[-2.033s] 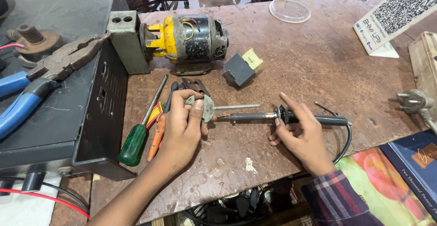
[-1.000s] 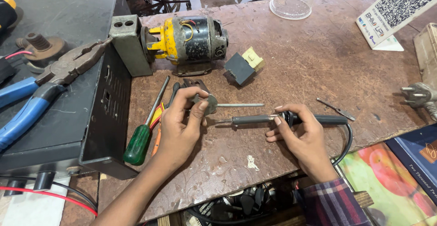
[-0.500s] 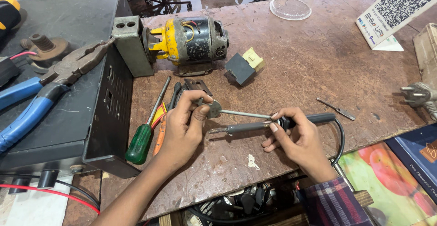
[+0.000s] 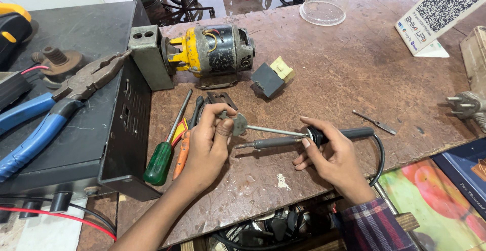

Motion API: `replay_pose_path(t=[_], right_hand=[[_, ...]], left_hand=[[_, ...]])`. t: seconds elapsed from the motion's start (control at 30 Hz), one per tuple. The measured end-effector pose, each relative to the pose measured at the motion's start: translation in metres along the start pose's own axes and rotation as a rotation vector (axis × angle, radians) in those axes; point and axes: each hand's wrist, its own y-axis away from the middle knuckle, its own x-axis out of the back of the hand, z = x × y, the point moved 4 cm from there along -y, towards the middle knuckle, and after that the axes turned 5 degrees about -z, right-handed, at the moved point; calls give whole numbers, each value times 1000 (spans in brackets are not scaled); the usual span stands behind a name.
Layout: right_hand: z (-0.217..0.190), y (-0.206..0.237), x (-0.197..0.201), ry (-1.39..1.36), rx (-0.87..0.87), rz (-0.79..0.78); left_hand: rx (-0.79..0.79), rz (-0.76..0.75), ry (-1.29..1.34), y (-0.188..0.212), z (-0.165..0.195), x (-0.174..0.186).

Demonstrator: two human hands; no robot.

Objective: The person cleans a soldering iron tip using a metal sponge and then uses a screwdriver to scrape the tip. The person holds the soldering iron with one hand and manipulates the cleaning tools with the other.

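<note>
A: Metal disc (image 4: 239, 124) on a thin rod, frame centre, pinched shut by left hand (image 4: 211, 142)?
B: Yes. Right hand (image 4: 331, 157) closed around soldering iron (image 4: 304, 138), just beneath the rod.

Place: we take this for a small electrical repair workshop | Landmark: worn brown desk (image 4: 354, 79) | On it: a yellow-and-black electric motor (image 4: 212, 51) at its far side | Left of motor: black metal box (image 4: 91, 124) carrying blue-handled pliers (image 4: 55, 114) | Near motor: screwdrivers (image 4: 167, 144), soldering iron (image 4: 304, 138), loose plug (image 4: 468, 104)
</note>
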Motion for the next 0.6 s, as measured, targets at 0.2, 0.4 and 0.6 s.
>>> replay_pose_path(t=[0.2, 0.4, 0.6], right_hand=[[-6, -1, -1, 79, 61, 2], [6, -1, 2, 51, 4, 35], [15, -2, 4, 2, 16, 35]], left_hand=[[70, -21, -2, 0, -1, -1], [25, 15, -30, 0, -1, 0], [63, 8, 0, -1, -5, -2]])
